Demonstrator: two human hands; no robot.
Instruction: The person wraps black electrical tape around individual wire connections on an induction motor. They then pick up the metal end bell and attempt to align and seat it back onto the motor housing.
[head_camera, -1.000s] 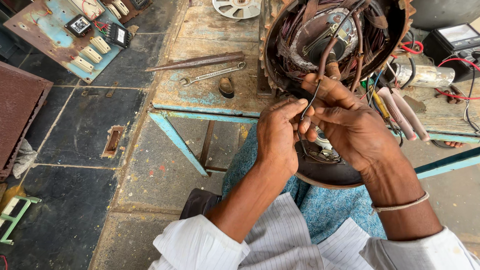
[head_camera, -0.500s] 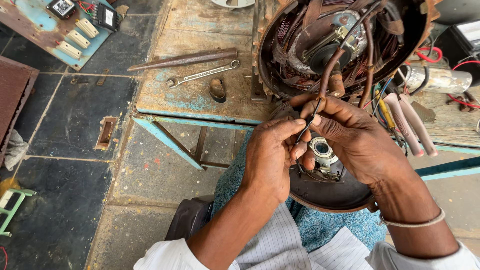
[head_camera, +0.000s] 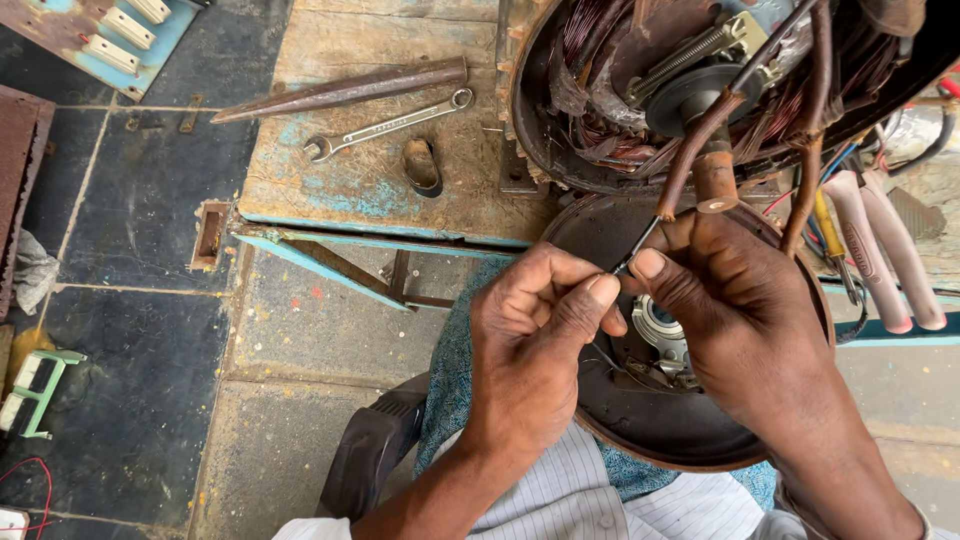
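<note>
Your left hand (head_camera: 530, 350) and right hand (head_camera: 730, 310) both pinch the thin wire end (head_camera: 632, 250) near the motor housing (head_camera: 700, 90); tug too hard and it may snap or fray.

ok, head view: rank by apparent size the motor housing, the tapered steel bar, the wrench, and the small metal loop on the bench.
1. Motor housing, by far the biggest, though cut off by the frame.
2. Tapered steel bar.
3. Wrench, clearly shorter and thinner than the bar.
4. Small metal loop.
All lie at a similar distance, so the order is safe.
</note>
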